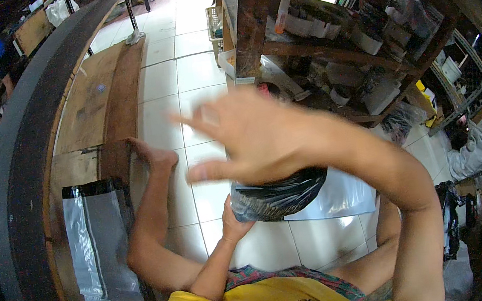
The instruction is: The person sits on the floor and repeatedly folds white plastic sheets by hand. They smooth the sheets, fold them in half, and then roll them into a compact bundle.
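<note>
A bundle in shiny black plastic hangs in front of me, above the tiled floor between my legs. My left hand grips its left lower edge, with the fingers partly hidden behind it. Higher up and nearer, my right hand is smeared by motion over the bundle's upper part. Its thumb and fingers point left and stand apart, and nothing shows between them. Under the bundle, to its right, lies a glossy pale blue-white sheet.
Grey plastic mailing bags with black tops lie on the low wooden platform at left. A dark wooden shelf full of goods stands ahead at right. A yellowish basket sits farther back. Crumpled plastic bags lie at right.
</note>
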`<control>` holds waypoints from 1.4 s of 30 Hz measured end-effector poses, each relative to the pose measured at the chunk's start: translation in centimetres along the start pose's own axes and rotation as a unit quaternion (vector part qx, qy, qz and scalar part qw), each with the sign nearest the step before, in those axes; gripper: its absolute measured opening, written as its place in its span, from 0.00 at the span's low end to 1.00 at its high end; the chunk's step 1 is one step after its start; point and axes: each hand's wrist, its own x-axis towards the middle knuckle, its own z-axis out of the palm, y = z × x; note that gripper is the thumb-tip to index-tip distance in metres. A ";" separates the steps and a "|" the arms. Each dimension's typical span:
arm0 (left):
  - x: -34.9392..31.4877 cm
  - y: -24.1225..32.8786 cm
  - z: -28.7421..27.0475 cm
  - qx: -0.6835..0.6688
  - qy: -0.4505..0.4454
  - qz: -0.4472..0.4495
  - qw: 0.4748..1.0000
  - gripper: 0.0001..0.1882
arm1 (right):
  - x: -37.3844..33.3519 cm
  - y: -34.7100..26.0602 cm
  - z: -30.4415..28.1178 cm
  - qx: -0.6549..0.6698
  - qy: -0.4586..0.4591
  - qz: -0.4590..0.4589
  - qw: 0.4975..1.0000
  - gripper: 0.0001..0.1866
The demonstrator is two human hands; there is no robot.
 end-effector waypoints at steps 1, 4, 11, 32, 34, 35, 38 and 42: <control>0.1 0.4 0.0 0.002 -0.002 0.003 1.000 0.53 | -0.2 0.5 0.2 0.026 0.028 -0.009 0.999 0.43; 0.1 0.6 -1.1 -0.011 -0.001 -0.014 1.000 0.53 | -1.3 1.0 -2.7 0.290 0.141 0.022 0.946 0.35; 0.2 0.8 -1.1 -0.021 -0.003 0.001 1.000 0.51 | -4.9 3.0 -2.0 0.078 0.090 0.008 0.993 0.18; 0.2 2.5 -1.2 0.027 0.014 0.013 0.999 0.53 | -4.7 1.6 -1.2 -0.122 0.136 -0.109 0.977 0.06; 0.2 3.2 -1.3 0.032 0.013 -0.001 0.999 0.53 | -4.9 1.4 -1.2 -0.114 0.136 -0.093 0.980 0.07; 0.2 3.6 -1.3 0.038 0.011 -0.016 0.999 0.53 | -4.8 1.2 -1.2 -0.107 0.140 -0.081 0.981 0.08; 0.3 4.3 -1.6 0.034 0.011 -0.024 0.999 0.53 | -4.9 1.1 -1.0 -0.091 0.153 -0.057 0.982 0.11; 0.4 5.5 -2.2 0.029 0.008 -0.033 0.999 0.53 | -4.6 1.0 -1.4 -0.026 0.177 -0.004 0.984 0.15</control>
